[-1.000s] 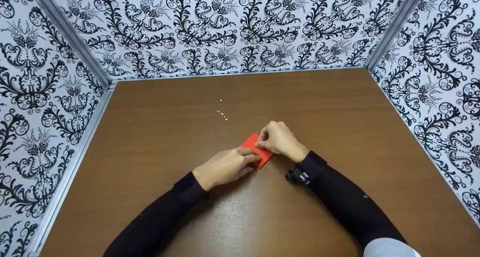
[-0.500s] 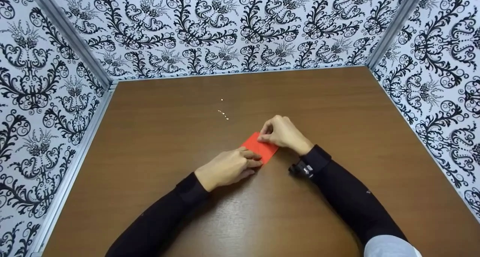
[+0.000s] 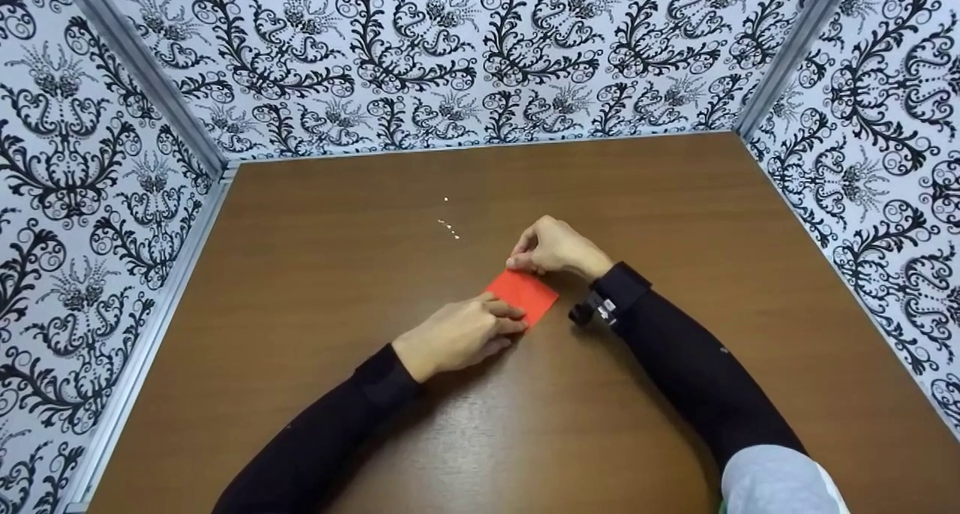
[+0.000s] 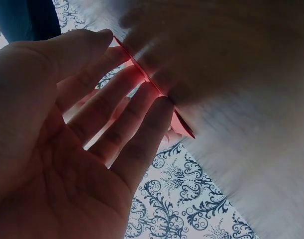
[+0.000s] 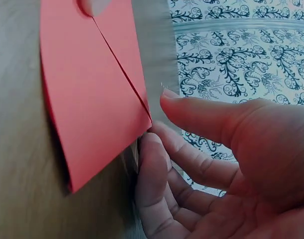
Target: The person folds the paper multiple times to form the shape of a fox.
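A small piece of folded red paper (image 3: 534,295) lies on the brown table. My left hand (image 3: 459,335) rests on its near left side with the fingers laid over it. In the left wrist view, those fingers (image 4: 134,119) reach the red edge, and the thumb is beside its end. At the far corner is my right hand (image 3: 556,248). The right wrist view shows its bent fingertips touching the corner of the paper (image 5: 92,104), while the thumb (image 5: 191,112) stands apart from it. A slanting fold edge runs across the paper to that corner.
The wooden table (image 3: 337,221) is bounded by white walls with black scrollwork (image 3: 420,56) and grey metal rails. Small bright specks (image 3: 448,227) show on the tabletop beyond the paper. A small black camera (image 3: 592,310) sits at the right wrist.
My right hand has slid away from me over the paper to its far corner, and more of the red surface shows. The left hand has stayed almost in place.
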Tool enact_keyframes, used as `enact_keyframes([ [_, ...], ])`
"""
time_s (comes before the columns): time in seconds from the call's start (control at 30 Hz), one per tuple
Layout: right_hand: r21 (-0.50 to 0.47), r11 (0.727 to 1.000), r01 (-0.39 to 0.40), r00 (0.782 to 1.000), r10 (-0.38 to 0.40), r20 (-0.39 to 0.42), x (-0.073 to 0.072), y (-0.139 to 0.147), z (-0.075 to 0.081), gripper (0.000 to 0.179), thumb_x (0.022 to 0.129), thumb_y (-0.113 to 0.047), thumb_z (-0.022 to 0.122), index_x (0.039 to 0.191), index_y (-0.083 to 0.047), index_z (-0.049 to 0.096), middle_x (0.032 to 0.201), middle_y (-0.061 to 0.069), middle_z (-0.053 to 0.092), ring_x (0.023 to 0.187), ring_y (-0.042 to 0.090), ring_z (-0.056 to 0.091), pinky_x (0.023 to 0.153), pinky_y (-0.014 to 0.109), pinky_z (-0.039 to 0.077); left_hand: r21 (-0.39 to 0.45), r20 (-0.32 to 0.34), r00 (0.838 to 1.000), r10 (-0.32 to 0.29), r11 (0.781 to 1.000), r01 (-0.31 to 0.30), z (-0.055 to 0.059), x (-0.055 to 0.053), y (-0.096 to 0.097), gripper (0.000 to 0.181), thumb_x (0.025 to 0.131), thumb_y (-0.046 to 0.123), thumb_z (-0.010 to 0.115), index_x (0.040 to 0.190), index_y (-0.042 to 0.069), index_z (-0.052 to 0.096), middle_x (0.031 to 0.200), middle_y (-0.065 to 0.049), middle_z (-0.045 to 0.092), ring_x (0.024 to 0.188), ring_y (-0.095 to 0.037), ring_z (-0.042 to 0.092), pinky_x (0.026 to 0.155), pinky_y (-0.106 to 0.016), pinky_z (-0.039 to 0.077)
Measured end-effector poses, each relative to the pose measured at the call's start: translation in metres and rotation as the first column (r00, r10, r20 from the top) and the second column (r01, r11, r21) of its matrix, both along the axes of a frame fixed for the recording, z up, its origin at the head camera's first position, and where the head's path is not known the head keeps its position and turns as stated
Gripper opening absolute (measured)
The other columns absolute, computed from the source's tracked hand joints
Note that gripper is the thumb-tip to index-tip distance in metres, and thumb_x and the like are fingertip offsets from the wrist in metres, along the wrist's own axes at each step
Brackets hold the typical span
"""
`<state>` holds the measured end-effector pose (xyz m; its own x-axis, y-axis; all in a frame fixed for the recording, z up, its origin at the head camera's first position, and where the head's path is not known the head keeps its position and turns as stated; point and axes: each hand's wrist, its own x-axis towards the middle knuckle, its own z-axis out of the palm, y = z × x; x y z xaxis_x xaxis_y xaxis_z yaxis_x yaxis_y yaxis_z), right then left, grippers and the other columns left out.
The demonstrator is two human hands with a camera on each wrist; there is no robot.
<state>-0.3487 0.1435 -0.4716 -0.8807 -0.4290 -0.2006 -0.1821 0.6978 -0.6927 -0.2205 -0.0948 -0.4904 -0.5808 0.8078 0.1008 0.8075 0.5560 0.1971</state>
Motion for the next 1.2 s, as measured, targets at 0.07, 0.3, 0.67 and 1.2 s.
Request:
enact_keyframes([
  [0.07, 0.0, 1.0, -0.005, 1.0, 0.005, 0.026, -0.003, -0.001, 0.0, 0.014, 0.101, -0.028, 0.094, 0.105, -0.015, 0.092, 0.082, -0.004, 0.08, 0.064, 0.008, 0.067, 0.059, 0.021, 0.054, -0.003, 0.01, 1.0, 0.003, 1.0, -0.003, 0.0, 0.0, 0.0, 0.036, 0.114, 0.022, 0.078, 0.149, 0.016, 0.081, 0.157, -0.004, 0.077, 0.15, -0.025, 0.07, 0.117, -0.045, 0.066],
  [0.3, 0.0, 0.999, -0.032, 0.998, 0.032, 0.06, -0.01, -0.004, 0.004, 0.012, 0.101, -0.021, 0.094, 0.105, -0.011, 0.09, 0.082, -0.005, 0.079, 0.067, 0.006, 0.069, 0.062, 0.019, 0.057, -0.004, 0.004, 1.0, 0.014, 1.0, -0.014, 0.002, 0.001, 0.0, 0.036, 0.114, 0.021, 0.078, 0.15, 0.017, 0.081, 0.16, -0.005, 0.076, 0.15, -0.027, 0.07, 0.115, -0.047, 0.067],
  [0.67, 0.079, 0.994, -0.072, 0.996, 0.075, -0.041, -0.003, -0.007, 0.009, 0.005, 0.104, -0.02, 0.091, 0.104, -0.015, 0.092, 0.09, 0.001, 0.085, 0.071, 0.008, 0.07, 0.065, 0.021, 0.057, -0.006, -0.003, 1.0, 0.031, 1.0, -0.031, -0.001, 0.003, 0.002, 0.036, 0.113, 0.024, 0.08, 0.149, 0.018, 0.081, 0.16, -0.004, 0.075, 0.148, -0.025, 0.07, 0.11, -0.046, 0.069],
  [1.2, 0.075, 0.996, -0.051, 0.996, 0.057, -0.072, -0.005, -0.005, 0.021, 0.005, 0.105, -0.019, 0.09, 0.102, -0.015, 0.092, 0.093, 0.003, 0.086, 0.072, 0.012, 0.071, 0.066, 0.023, 0.058, 0.015, -0.043, 0.999, 0.024, 1.0, -0.024, 0.0, -0.001, -0.002, 0.038, 0.112, 0.023, 0.081, 0.15, 0.016, 0.08, 0.158, -0.003, 0.076, 0.144, -0.025, 0.072, 0.109, -0.045, 0.069],
])
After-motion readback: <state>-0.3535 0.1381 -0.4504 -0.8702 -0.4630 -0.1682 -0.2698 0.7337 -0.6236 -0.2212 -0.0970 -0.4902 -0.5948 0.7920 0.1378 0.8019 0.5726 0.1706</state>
